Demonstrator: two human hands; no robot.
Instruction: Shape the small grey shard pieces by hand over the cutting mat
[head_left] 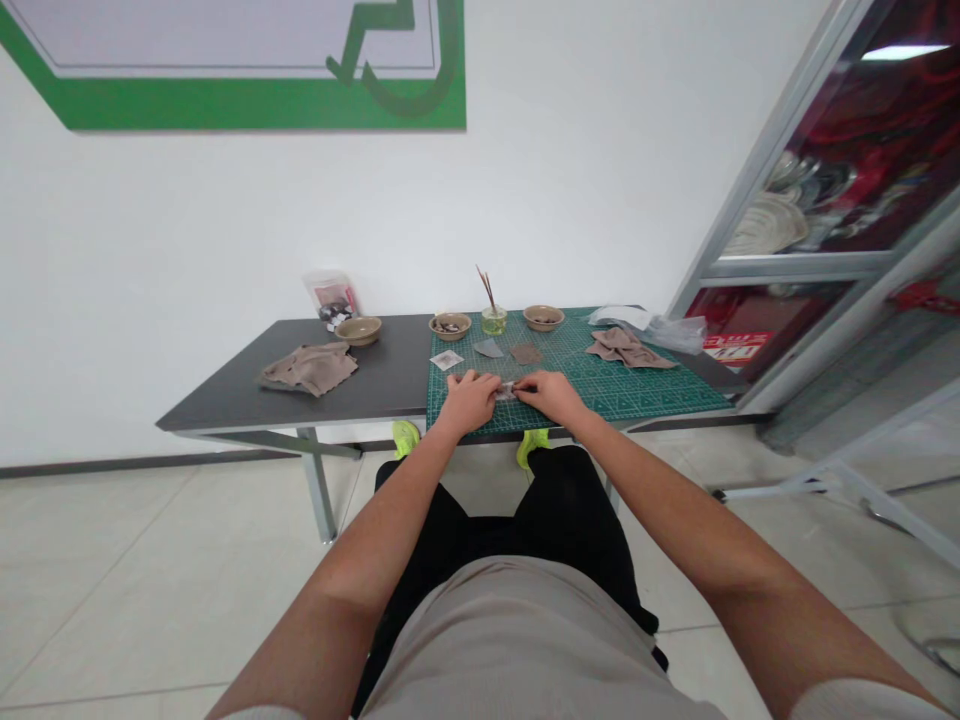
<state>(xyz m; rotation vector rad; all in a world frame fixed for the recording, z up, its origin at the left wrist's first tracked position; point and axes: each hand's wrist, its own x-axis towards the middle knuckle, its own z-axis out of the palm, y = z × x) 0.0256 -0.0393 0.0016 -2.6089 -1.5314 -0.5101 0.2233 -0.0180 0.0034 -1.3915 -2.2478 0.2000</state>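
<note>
On the green cutting mat (622, 396), close to its front edge, lies a small clear, whitish piece that looks like plastic (507, 390). My left hand (471, 400) rests on the mat, its fingers bent and its fingertips holding the left end of this piece. From the other side my right hand (553, 395) meets it, thumb and fingers pinched together at the right end. Something small and dark shows at the right fingertips, too small to name. Just beyond the hands lie a white square with a grey pattern (447, 360), a translucent grey sheet (489, 348) and a brown patch (526, 353).
Bowls (450, 326) of small pieces, another bowl (358, 330) and a glass jar (493, 320) with thin sticks line the back. Brown cloths (311, 369) (628, 348) lie at both sides. A plastic pouch (331, 300) leans on the wall; clear bags (675, 332) lie right.
</note>
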